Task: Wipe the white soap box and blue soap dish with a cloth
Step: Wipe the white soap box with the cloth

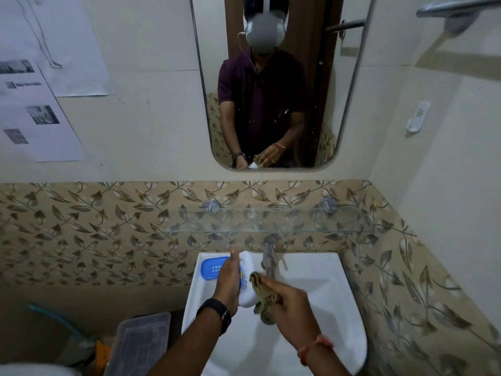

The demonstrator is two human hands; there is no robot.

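My left hand (228, 280) grips the white soap box (247, 278), which carries a printed pattern, and holds it tilted above the left part of the white sink (325, 308). My right hand (291, 302) is closed on a crumpled olive-brown cloth (261, 290), and the cloth touches the box's right side. The blue soap dish (212, 268) lies on the sink's back left rim, just left of my left hand and partly hidden by it.
A chrome tap (269, 257) stands at the sink's back, right behind the cloth. A glass shelf (265, 221) runs along the wall above it, under a mirror (271, 77). A clear plastic lidded tub (141, 340) sits lower left of the sink.
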